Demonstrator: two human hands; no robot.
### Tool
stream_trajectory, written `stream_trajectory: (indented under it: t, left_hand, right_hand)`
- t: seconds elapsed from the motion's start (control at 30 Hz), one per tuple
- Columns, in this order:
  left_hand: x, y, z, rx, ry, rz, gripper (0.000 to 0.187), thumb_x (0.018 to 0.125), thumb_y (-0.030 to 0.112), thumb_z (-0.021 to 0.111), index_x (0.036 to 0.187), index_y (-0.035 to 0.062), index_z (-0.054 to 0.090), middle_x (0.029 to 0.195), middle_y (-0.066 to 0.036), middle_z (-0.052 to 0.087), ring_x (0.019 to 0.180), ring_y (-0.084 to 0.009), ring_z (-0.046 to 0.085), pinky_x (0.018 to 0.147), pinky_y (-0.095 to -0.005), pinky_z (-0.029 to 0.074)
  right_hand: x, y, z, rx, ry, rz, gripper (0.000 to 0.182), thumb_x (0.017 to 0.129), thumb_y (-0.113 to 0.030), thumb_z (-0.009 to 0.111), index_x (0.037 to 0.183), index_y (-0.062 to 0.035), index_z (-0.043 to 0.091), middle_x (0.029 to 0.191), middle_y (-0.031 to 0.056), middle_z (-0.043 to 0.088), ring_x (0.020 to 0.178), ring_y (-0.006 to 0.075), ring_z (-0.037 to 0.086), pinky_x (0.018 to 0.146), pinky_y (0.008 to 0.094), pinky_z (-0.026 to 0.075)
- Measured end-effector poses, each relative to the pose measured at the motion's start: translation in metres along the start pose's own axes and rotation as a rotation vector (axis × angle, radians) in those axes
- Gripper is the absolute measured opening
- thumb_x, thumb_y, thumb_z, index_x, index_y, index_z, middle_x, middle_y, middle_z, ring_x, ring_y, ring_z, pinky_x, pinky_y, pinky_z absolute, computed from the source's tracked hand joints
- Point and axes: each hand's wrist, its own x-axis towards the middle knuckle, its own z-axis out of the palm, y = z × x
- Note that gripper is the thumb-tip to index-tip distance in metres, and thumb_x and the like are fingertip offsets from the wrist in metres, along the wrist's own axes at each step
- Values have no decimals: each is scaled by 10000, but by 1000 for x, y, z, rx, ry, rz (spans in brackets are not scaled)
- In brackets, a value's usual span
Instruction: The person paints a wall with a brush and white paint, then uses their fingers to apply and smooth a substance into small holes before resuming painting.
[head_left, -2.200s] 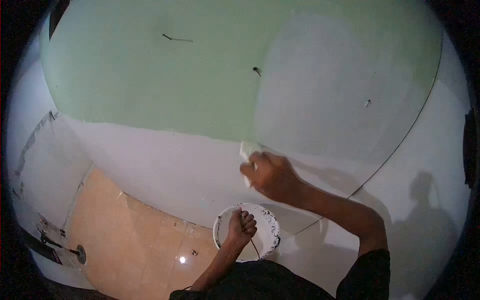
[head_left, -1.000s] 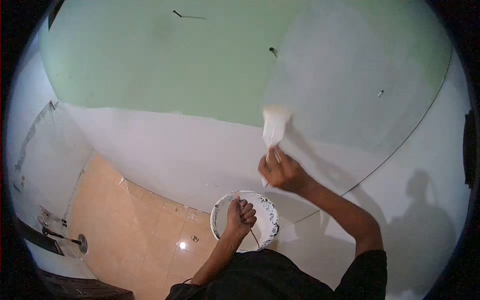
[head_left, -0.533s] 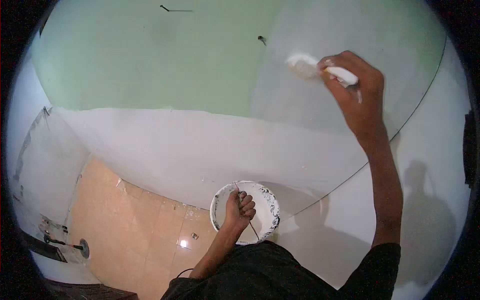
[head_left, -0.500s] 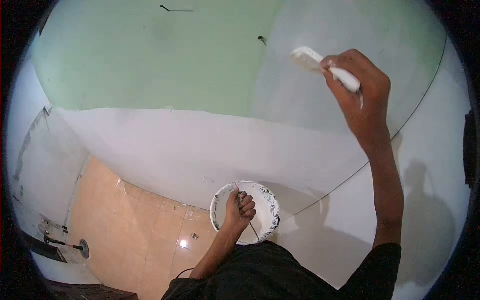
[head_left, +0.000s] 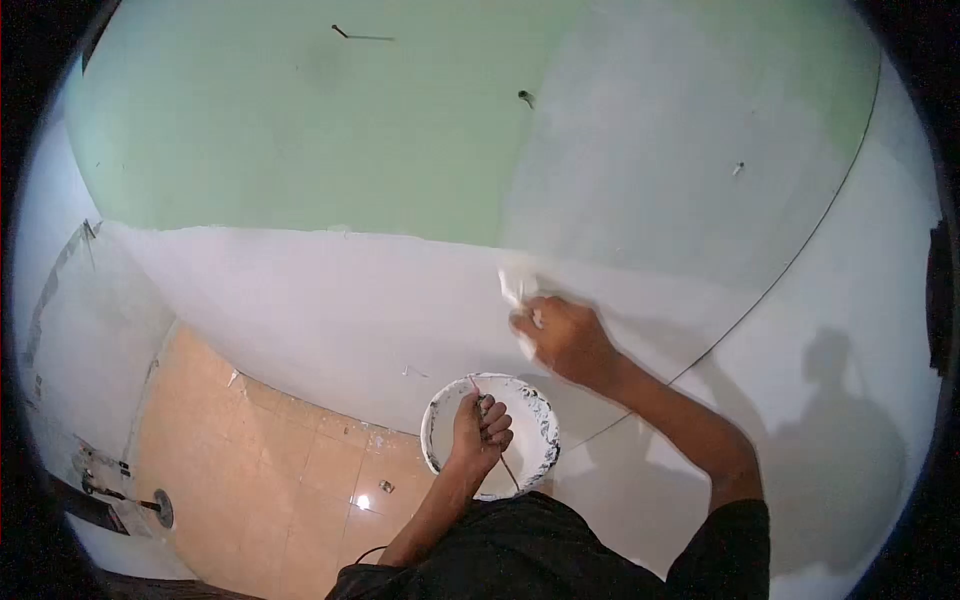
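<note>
My right hand (head_left: 572,338) grips a white paintbrush (head_left: 516,285), its bristles smeared by motion, in front of the white lower wall, just under the edge of the painted area. My left hand (head_left: 482,430) is a fist around the handle of a white bucket (head_left: 543,450) whose rim is spotted with dark marks. The bucket hangs close to my body, and my left hand covers part of its opening. Pale paint (head_left: 620,150) covers part of the green wall (head_left: 300,130) at the upper right.
Two nails or hooks stick out of the green wall, one at the upper left (head_left: 340,32) and one near the middle (head_left: 525,97). A small fixing (head_left: 738,168) shows in the pale area. Orange floor tiles (head_left: 260,440) lie at the lower left, with a round-ended tool (head_left: 164,508) beyond.
My right hand has come down and left with the brush, from the pale upper area to the white lower wall. My left hand still holds the bucket. The view has shifted slightly.
</note>
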Motion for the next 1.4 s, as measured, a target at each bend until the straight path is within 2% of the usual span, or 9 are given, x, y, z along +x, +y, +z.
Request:
stream_trajectory:
  t: [0.07,0.27,0.5,0.73,0.8,1.0,1.07,1.27,1.4]
  left_hand:
    - [1,0,-3,-12,15,-28,352,978,380,472,708,158,435,547,49,266,449,-92,256,373,-241,208]
    - [2,0,3,-29,49,-15,346,972,364,484,701,153,444,535,47,255,416,-85,212,360,-234,177]
    - [-1,-2,5,-44,12,-10,351,974,368,479,696,156,447,531,46,250,416,-85,218,357,-232,181]
    - [5,-2,4,-32,59,-7,371,983,385,461,695,155,428,530,43,254,422,-91,241,361,-234,195]
    - [6,-3,2,12,43,-1,380,983,387,462,685,156,416,532,44,254,432,-94,253,365,-235,201]
    - [12,0,-2,-6,17,-43,399,979,392,468,664,155,405,538,42,253,440,-106,251,376,-256,212]
    - [11,-2,-2,-4,53,-49,409,976,400,475,656,153,408,538,39,253,441,-108,244,381,-267,211]
    - [14,1,-6,-9,-12,-76,390,980,396,465,680,152,414,540,40,245,441,-102,239,385,-260,195]
    - [17,-1,-11,43,13,-54,390,978,418,455,693,161,386,538,53,218,437,-87,194,380,-249,158]
  right_hand:
    - [40,31,-45,76,250,-54,171,756,-89,664,927,-84,668,800,106,594,697,237,631,599,385,546]
    - [87,41,-138,-168,443,-72,241,697,-17,716,932,-47,670,781,91,600,660,195,625,561,332,531]
    - [16,21,17,-572,249,-279,141,772,-106,632,884,-25,600,977,217,635,882,277,666,697,329,581]
    - [4,-12,29,-184,170,-200,174,731,-76,648,903,-62,624,947,152,632,863,246,667,707,313,572]
    - [16,-5,0,133,14,24,261,674,-44,685,931,-77,650,938,105,634,849,232,668,665,335,567]
    - [81,45,-85,139,291,34,120,783,10,696,893,11,647,808,121,653,681,245,649,582,336,503]
    - [95,49,-110,105,382,26,285,699,-3,727,975,-39,668,809,84,618,642,213,621,591,359,507]
    - [74,11,-120,-95,537,-31,297,684,-10,746,970,-37,671,889,89,651,745,208,671,646,347,557]
    - [48,15,-100,110,509,67,257,706,-14,735,955,-46,686,960,107,662,885,226,691,719,337,590]
